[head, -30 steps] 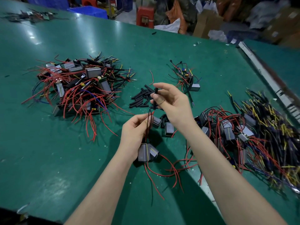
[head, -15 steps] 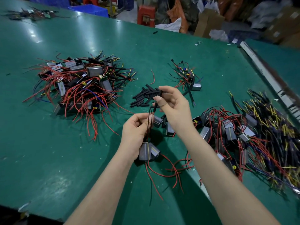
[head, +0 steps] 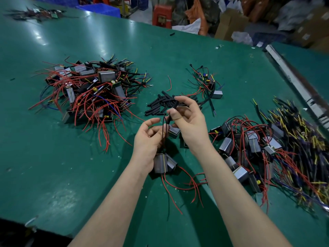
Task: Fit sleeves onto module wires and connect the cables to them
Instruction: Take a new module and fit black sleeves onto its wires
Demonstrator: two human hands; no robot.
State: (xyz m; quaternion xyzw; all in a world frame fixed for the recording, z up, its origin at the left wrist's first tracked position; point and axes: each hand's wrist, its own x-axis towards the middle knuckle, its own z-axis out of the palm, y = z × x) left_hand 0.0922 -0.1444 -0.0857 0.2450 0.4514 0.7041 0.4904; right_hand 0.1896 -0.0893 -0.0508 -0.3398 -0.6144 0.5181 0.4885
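Right hand (head: pixel 191 125): thumb and forefinger pinch a black sleeve (head: pixel 173 109), which stands tilted at 12 o'clock above the left hand (head: pixel 147 139). A thin black module wire (head: pixel 164 132) runs from the sleeve's lower end down past the left hand's curled fingers; whether those fingers clamp it cannot be told. Two grey modules (head: pixel 162 163) hang just below the left palm, at 6 o'clock, trailing red leads. Loose sleeves (head: pixel 158 106), too many to count, lie at 12 o'clock behind the hands. Three wired heaps: one large at 10 o'clock (head: pixel 92 90), one small at 1 o'clock (head: pixel 207 84), one at 3 o'clock (head: pixel 258 147) beside yellow-tipped cables (head: pixel 299 132). Surface: green table (head: pixel 53 166). Behind it, cartons and a red stool (head: pixel 162 15).
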